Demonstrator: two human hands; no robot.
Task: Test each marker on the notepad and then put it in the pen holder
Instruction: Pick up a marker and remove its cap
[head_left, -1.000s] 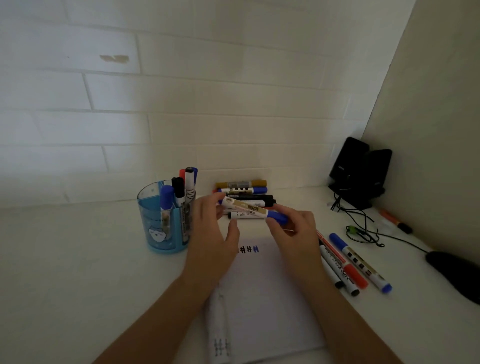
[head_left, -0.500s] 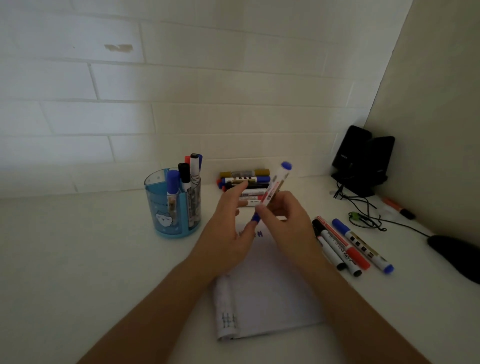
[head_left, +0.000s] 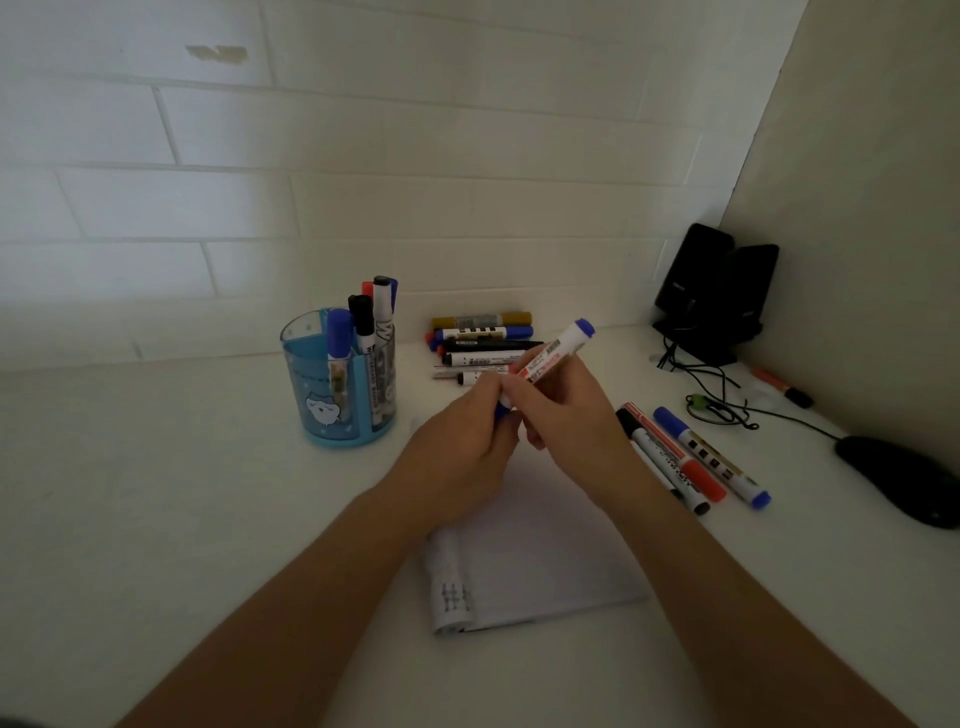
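While both hands meet above the far edge of the notepad, a translucent blue plastic pen holder stands well to the left of the left hand on the smooth white table. It is round, carries a pale cartoon face, and holds several upright capped markers; their lettering is too small to read surely. The left hand curls its fingertips round the near blue end of the blue-capped marker, pinching it. This marker has a slim white cylindrical barrel with red print and a barcode, neither legible. Its long axis tilts up and away to the right, and its blue far end points toward the back wall. The right hand wraps its fingers and thumb round the middle of the barrel. Beneath both wrists lies the white paper notepad, with a turned-over sheet rolled at its left edge. Beyond the hands lies a stack of markers, side by side. Just right of the right hand lie four loose markers. Farther right stand two black speakers, with an orange marker and a glossy black mouse.
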